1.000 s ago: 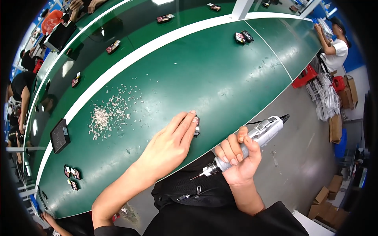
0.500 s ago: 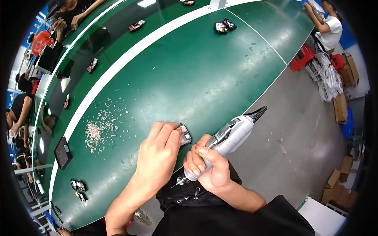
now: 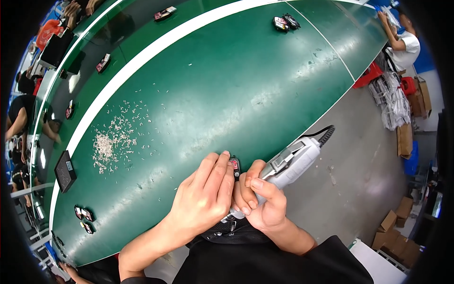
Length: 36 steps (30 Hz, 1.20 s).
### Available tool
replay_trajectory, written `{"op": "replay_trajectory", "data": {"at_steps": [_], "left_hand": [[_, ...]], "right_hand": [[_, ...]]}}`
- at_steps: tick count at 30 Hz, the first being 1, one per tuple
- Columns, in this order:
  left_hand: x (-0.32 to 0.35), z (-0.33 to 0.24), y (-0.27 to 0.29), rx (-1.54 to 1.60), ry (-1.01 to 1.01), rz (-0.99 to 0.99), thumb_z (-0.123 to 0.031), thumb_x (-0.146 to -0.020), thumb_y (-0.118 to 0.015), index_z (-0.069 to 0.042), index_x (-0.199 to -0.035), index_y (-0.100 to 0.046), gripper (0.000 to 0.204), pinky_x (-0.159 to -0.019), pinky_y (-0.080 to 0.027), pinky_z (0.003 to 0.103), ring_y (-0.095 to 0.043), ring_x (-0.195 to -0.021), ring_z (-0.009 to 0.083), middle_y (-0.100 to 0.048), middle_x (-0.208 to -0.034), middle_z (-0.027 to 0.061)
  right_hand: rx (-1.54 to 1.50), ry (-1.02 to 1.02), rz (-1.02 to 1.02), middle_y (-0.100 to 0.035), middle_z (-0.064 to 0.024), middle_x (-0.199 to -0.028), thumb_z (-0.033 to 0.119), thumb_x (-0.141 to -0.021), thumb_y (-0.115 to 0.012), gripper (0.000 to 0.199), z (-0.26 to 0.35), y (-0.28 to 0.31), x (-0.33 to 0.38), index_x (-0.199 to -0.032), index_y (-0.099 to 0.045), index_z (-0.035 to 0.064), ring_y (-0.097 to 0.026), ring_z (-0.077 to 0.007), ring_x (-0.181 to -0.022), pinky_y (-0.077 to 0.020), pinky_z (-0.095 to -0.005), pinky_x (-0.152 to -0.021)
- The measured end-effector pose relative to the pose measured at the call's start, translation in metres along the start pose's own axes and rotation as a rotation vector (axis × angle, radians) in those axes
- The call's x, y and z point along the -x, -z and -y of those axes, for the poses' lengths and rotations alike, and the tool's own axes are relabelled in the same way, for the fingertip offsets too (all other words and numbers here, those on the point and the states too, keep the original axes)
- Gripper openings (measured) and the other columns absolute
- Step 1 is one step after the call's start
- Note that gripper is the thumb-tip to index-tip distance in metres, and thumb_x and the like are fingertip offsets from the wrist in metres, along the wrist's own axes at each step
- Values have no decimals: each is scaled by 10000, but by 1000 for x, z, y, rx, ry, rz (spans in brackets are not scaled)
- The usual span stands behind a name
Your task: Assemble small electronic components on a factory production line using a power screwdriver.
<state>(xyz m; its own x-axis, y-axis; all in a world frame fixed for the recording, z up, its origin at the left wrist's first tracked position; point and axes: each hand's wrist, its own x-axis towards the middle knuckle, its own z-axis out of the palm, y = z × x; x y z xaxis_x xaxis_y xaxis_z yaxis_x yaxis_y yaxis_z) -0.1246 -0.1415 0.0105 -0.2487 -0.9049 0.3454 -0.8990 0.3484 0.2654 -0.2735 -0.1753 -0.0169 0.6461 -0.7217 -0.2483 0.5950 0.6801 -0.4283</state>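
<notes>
My right hand (image 3: 265, 201) is wrapped round a grey-white electric screwdriver (image 3: 288, 165), its cord leaving the upper end. The tool slants down toward my body, and its tip is hidden behind my left hand. My left hand (image 3: 205, 196) lies close beside it at the near edge of the table, fingers together and bent over a small black-cased device (image 3: 235, 165). Part of that device, with red on its face, shows past the fingertips; the rest is covered.
Tiny pale pieces (image 3: 105, 146) lie scattered on the green table (image 3: 213, 99). A black tray (image 3: 65, 171) stands at the left, and small dark devices (image 3: 84, 215) lie nearer. More devices (image 3: 285, 22) rest at the far side. Co-workers sit around; cardboard boxes (image 3: 399, 232) stand on the floor.
My left hand and the device have come closer to my right hand. The screwdriver's tip, visible before, is now hidden behind my left hand. The whole view has shifted slightly.
</notes>
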Motion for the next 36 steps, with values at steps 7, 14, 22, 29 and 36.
{"op": "replay_trajectory", "data": {"at_steps": [7,14,22,29,36], "left_hand": [[9,-8,2,13,47,105,-72,-743,-651,166,-1030,-599,376,-854,-526,380,-572,-1028,345,-574,-1136,291],[17,-5,-7,-63,-1,35,44,-671,-659,165,-995,-606,349,-838,-539,395,-581,-1029,355,-571,-1154,272],[19,-1,-5,-24,6,28,48,-664,-651,160,-997,-610,354,-827,-550,386,-586,-1028,353,-582,-1140,265],[19,0,-7,-18,-18,26,42,-660,-650,156,-1002,-609,363,-824,-548,385,-586,-1025,350,-585,-1135,262],[19,2,-9,-97,-66,-28,-16,-669,-622,147,-960,-639,334,-885,-508,357,-581,-1032,322,-618,-1086,254]], "right_hand": [[372,299,458,-406,-2,-541,253,-968,-460,208,80,-15,-39,-894,-415,64,-452,-127,-443,-454,-303,-509],[520,390,430,-391,13,-535,270,-981,-409,219,76,-20,-68,-950,-470,62,-427,-102,-426,-394,-272,-477],[486,367,342,-371,-1,-501,204,-959,-381,177,72,-20,-71,-911,-458,52,-430,-121,-416,-402,-285,-474],[566,323,436,-388,19,-526,250,-965,-438,203,73,-24,-77,-905,-471,58,-406,-90,-413,-374,-260,-451],[903,237,576,-413,-8,-534,140,-912,-530,137,72,-39,-76,-865,-441,47,-367,-85,-383,-344,-246,-389]]}}
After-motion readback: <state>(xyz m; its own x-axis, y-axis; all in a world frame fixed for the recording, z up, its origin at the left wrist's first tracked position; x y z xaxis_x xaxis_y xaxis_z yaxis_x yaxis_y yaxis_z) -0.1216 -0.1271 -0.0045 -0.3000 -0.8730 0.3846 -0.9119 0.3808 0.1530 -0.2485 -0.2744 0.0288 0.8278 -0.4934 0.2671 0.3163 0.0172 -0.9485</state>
